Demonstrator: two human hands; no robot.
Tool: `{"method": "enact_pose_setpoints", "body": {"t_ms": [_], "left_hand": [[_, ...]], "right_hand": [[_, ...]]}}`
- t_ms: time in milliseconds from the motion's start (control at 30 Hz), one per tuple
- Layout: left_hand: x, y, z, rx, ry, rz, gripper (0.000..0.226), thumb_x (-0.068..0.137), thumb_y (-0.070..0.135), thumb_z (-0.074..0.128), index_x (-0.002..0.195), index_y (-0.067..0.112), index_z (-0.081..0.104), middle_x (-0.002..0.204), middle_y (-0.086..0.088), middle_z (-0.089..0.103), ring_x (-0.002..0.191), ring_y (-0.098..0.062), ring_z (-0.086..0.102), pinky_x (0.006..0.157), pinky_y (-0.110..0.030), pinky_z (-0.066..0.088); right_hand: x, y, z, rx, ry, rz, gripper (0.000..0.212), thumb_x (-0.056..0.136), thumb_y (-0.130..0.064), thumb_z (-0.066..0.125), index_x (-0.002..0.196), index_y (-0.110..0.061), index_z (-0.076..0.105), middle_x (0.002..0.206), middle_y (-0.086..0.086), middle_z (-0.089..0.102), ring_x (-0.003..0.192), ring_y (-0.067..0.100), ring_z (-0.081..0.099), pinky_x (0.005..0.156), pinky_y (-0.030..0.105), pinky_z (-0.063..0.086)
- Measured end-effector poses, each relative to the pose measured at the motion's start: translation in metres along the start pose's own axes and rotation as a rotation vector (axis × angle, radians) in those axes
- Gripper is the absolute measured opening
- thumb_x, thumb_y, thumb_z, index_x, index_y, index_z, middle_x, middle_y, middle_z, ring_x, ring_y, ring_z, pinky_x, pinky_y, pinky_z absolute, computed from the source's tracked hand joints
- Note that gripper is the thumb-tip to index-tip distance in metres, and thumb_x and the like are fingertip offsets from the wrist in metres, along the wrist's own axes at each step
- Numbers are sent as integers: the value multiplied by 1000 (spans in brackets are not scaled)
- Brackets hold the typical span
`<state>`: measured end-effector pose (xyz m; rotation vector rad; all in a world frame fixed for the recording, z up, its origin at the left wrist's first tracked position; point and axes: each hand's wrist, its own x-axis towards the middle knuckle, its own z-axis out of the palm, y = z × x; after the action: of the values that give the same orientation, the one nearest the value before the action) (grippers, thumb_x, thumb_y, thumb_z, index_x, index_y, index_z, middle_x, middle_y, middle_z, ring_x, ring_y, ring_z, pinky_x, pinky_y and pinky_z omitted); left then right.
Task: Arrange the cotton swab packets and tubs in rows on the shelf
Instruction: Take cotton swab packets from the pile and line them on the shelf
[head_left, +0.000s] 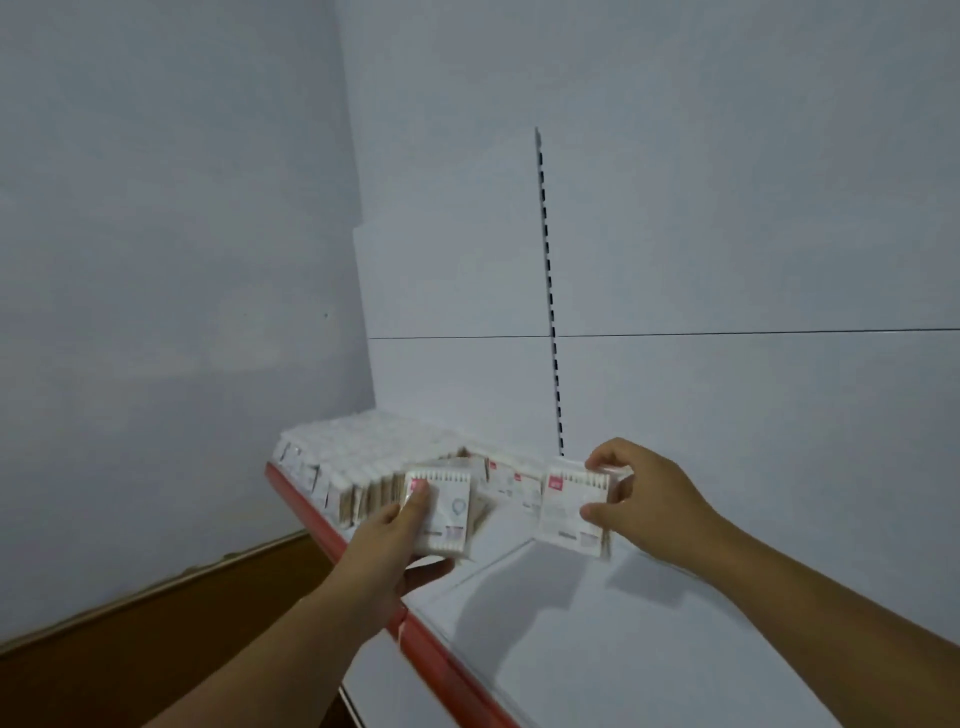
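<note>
My left grip (400, 525) is closed round a flat, clear plastic packet of wooden-stemmed cotton swabs with a pink label (447, 512). The thumb lies across its front near the label and the fingers are underneath, so I can carry it face-up to the block of white-topped swab packets standing in tight rows (353, 447) at the left end of the white shelf with the red front lip (597, 634). That packet sits just at the near end of the rows, over the lip, where I judge the next gap to be. My right grip (641, 499) pinches a second, similar clear packet (571, 506) by its right side, fingertips at the top corner and thumb lower down. It stands nearly upright with its printed face towards me, ready, I think, to be stood on edge like the others. Between the two packets a few more packets with pink labels (511, 486) lie or lean against the back panel, not yet squared up. The rest of the shelf to the right is bare white board, with a slotted metal upright (550, 312) rising behind it. Plenty is unclear. Everything is blurred, so I cannot read the printing or count the rows. My left fingers are hidden under the packet. I cannot tell whether the right packet's lower edge touches the shelf or hangs just above it. I can see no tubs anywhere.
</note>
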<state>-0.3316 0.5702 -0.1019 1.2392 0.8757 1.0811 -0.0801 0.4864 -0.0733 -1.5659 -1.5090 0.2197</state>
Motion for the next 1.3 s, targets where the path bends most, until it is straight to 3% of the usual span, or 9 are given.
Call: {"method": "enact_pose_setpoints", "body": {"t_ms": [367,533,767,867,967,1033,1100,1167,1300], "left_hand": [[126,-33,-58,-73,-70,-59,50,82,46,63,114,8,65,106,-17,71,101,-34,67,77,-40,58],[188,-48,-72,-208,-178,-85,37,70,46,67,85,15,78,79,-8,72,66,-17,69,54,-30,54],[268,-53,-90,-256,-365,-148,52,66,54,64,102,18,76,104,-16,72,90,-30,70,74,-45,58],[287,-64,-90,-288,-478,-179,51,62,48,67,98,15,77,99,-19,73,79,-30,72,62,-42,58],[296,-68,-88,-388,-564,-213,48,65,44,67,103,17,75,108,-19,71,89,-31,71,73,-47,58],[302,-68,-83,-428,-605,-198,48,68,44,65,109,18,73,114,-19,69,98,-34,69,80,-51,57],[308,-67,-73,-396,-630,-181,48,71,44,63,108,15,73,112,-20,69,94,-32,70,71,-46,58],[312,-65,-58,-376,-636,-171,47,75,44,60,107,13,73,108,-20,70,87,-29,71,63,-38,58],[313,-70,-39,-413,-560,-235,51,80,38,58,116,3,68,118,-25,65,106,-39,64,85,-49,56]], "right_hand": [[98,65,143,-329,-37,-68,29,77,-29,73,91,-37,48,103,-16,51,86,8,56,73,22,44],[151,70,195,-629,77,-210,27,80,-44,66,104,-32,59,104,-14,57,102,11,49,83,27,41],[243,89,247,-952,229,-419,32,51,-25,82,75,-22,62,72,-3,58,70,21,56,58,33,46],[272,86,253,-998,240,-367,32,49,-32,88,64,-20,62,68,-1,60,67,20,60,55,31,51],[274,82,244,-837,385,-426,17,61,-22,85,69,-15,72,85,4,67,82,22,63,70,31,52],[262,74,227,-490,460,-323,12,82,-24,65,79,-16,74,92,-3,67,89,13,58,82,19,44],[249,59,207,-109,288,13,34,94,-47,48,77,-27,71,80,-16,68,79,1,60,74,10,43],[243,47,194,96,-19,273,40,89,-57,49,84,-22,67,72,-9,70,67,6,65,63,20,52],[243,41,171,46,-11,228,10,88,-26,66,86,-16,64,60,-4,68,51,6,62,50,19,48]]}}
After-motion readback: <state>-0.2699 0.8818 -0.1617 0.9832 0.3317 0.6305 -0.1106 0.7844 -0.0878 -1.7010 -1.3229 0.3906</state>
